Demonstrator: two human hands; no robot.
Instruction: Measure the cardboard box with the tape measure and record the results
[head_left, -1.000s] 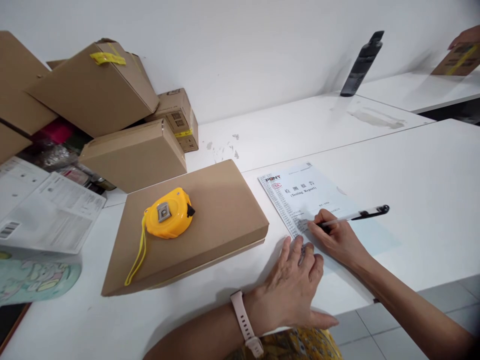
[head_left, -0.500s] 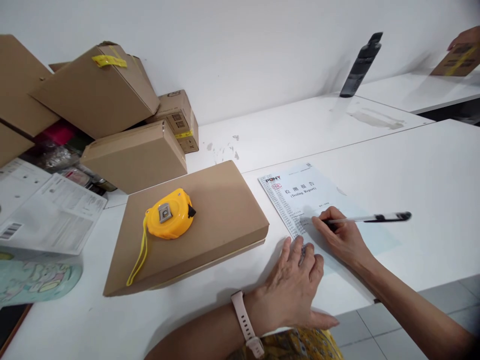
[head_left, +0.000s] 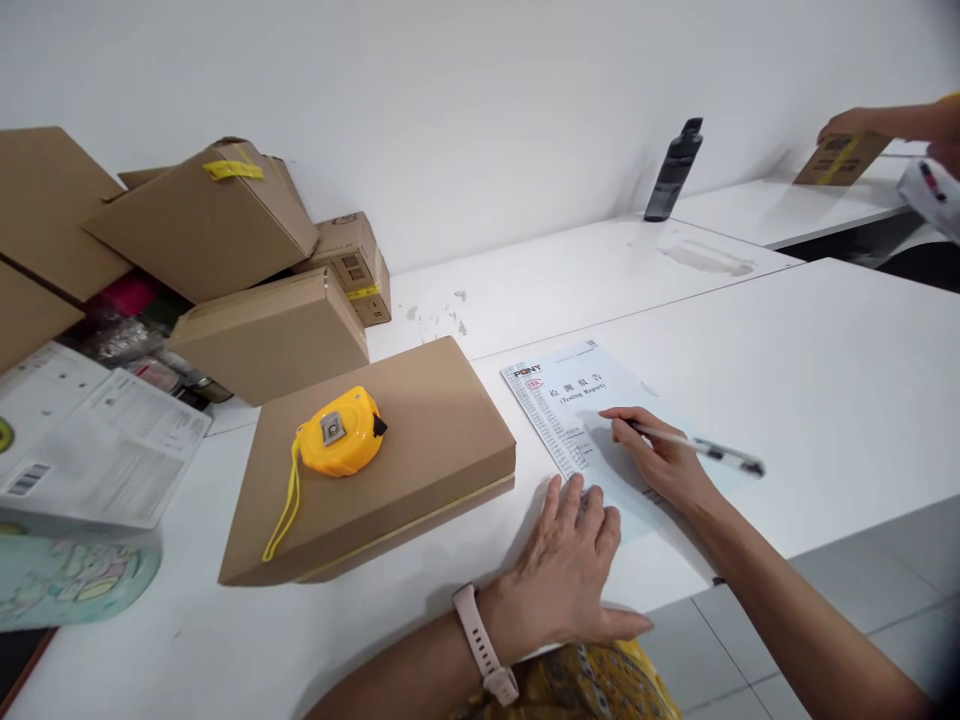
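Hands apart, both at the testing report (head_left: 581,405), which lies on the white desk (head_left: 787,380) and is taken as reference point. Left hand (head_left: 559,570): palm down, fingers spread and grasping nothing, fingertips at the lower left edge of the report; pink watch band (head_left: 480,635) on that wrist. Right hand (head_left: 667,465): over the right half of the report, thumb and fingers closed around a pen (head_left: 720,452), index finger reaching toward the printed lines. Pen slants across my hand, rear end out past the right side of the report; whether its tip meets the paper I cannot tell. Left of the report, just beside it: a flat cardboard box (head_left: 427,420), bearing a yellow tape measure (head_left: 342,430) with its strap loop hanging toward me. Farther left of the report and behind: piled cartons (head_left: 217,220). Beyond the report, to the right: a dark bottle (head_left: 673,170), upright. Farthest right of the report: a co-worker's hand (head_left: 844,125) on a small taped carton (head_left: 840,160).
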